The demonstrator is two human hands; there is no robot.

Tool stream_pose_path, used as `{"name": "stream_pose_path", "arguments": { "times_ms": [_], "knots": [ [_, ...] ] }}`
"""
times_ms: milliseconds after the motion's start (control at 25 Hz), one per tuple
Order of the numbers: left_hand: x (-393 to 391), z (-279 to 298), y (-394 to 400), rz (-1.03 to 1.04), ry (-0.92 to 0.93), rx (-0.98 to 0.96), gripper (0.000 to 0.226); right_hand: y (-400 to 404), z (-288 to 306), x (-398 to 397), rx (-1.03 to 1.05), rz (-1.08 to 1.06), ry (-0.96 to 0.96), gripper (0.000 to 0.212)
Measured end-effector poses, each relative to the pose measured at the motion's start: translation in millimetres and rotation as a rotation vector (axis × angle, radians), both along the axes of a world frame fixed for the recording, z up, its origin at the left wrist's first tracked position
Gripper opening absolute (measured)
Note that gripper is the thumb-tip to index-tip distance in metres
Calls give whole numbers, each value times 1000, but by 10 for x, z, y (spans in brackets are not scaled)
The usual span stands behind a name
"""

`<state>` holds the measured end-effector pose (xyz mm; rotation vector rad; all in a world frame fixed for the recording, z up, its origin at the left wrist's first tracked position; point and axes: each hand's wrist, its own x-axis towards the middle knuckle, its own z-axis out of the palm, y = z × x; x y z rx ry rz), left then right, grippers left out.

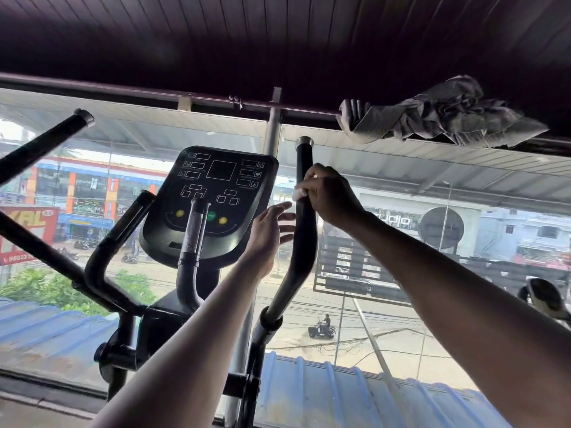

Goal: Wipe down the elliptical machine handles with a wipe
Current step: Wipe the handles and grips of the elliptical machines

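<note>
The elliptical's right moving handle [304, 242] is a black bar rising to a silver-capped tip. My right hand [327, 197] wraps around its upper part and presses a small white wipe [299, 193] against the bar. My left hand [270, 230] hovers just left of the same handle, fingers straight and spread, its fingertips almost at the bar, holding nothing. The left moving handle [46, 143] slants up at the far left. Two short fixed grips [193, 230] stand in front of the black console [213, 193].
A crumpled grey cloth [441, 114] hangs over the rail [123, 92] above the window, up right. A glass window wall lies straight behind the machine, with a vertical metal post [272, 140]. Another machine's part [543, 296] shows at the right edge.
</note>
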<state>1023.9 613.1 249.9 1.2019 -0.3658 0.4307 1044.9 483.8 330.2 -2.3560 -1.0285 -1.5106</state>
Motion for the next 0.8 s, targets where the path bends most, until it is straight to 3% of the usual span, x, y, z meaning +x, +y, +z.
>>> {"name": "stream_pose_path", "arguments": {
  "times_ms": [80, 200, 280, 480, 680, 800],
  "knots": [
    [36, 17, 5, 3, -11, 4, 28, 66, 84, 75, 39, -56, 31, 20],
    [103, 40, 72, 22, -22, -6, 30, -12, -98, 30, -325, 32, -3, 16],
    [146, 96, 79, 31, -25, -6, 30, -126, -43, -2, -434, 78, 71, 16],
    [219, 279, -5, 26, -44, 11, 32, -18, 312, 230, -84, 15, 11, 16],
    [326, 309, 57, 20, -44, -33, 35, -175, 105, 54, -482, 145, 13, 12],
    [332, 386, -4, 6, -38, -35, 37, -141, 374, 277, -349, 86, -31, 15]
  ]
}}
